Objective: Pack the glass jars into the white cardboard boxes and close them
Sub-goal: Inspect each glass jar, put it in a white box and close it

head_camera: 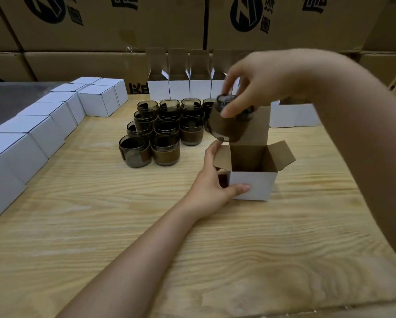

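An open white cardboard box [254, 183] stands on the wooden table, its flaps up and its inside bare. My left hand [211, 180] grips its left side, thumb across the front face. My right hand [249, 86] holds a dark glass jar [224, 125] with a brown band by the rim, tilted, just above and left of the box opening. Several more dark jars [164, 127] stand grouped on the table behind and to the left.
A row of closed white boxes [48, 125] runs along the left edge of the table [100, 226]. Open white boxes [181, 88] line the back, with more [293, 115] at the right. Large brown cartons [100, 31] are stacked behind.
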`<control>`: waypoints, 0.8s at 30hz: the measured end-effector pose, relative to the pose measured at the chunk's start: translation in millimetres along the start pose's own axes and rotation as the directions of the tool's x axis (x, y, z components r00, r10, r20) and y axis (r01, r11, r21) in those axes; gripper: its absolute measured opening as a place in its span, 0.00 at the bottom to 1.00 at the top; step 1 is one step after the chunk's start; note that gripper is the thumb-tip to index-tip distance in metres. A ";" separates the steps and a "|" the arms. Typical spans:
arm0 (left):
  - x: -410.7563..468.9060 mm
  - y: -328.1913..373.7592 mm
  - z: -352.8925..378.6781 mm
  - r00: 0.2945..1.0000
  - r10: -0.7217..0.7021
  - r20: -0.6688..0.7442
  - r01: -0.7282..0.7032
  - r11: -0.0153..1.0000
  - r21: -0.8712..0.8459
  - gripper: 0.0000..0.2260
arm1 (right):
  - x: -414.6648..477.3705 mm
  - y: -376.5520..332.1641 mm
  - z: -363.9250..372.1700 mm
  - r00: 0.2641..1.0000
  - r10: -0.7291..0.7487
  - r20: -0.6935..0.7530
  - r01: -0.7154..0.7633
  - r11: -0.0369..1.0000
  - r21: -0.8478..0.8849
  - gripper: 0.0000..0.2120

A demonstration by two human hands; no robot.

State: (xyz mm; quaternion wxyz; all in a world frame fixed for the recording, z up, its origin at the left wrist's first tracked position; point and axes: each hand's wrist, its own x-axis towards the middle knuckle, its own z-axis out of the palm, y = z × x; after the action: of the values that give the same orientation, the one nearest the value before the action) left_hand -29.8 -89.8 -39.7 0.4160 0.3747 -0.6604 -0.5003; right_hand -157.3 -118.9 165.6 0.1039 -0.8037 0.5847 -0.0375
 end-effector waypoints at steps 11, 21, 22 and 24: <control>0.2 2.1 0.2 0.995 -0.024 -0.097 0.027 0.999 0.034 0.50 | -7.0 27.2 37.0 0.968 0.128 0.216 -0.117 0.991 -0.060 0.25; 2.7 0.3 -2.1 0.988 -0.043 -0.151 0.051 0.998 0.047 0.51 | 3.5 19.3 75.8 0.970 0.184 0.158 -0.163 0.977 -0.136 0.24; 2.6 0.4 -2.4 0.987 -0.041 -0.153 0.049 0.997 0.051 0.51 | 4.0 18.3 76.7 0.970 0.185 0.155 -0.160 0.974 -0.162 0.24; 2.4 0.5 -1.9 0.987 -0.037 -0.158 0.047 0.997 0.061 0.51 | 5.1 17.7 78.3 0.972 0.179 0.151 -0.150 0.971 -0.186 0.25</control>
State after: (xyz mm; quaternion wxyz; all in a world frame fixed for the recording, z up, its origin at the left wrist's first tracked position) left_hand -29.0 -92.5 -38.6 0.4437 0.4401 -0.6334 -0.4564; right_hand -158.0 -119.2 85.1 0.0847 -0.7586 0.6398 0.0895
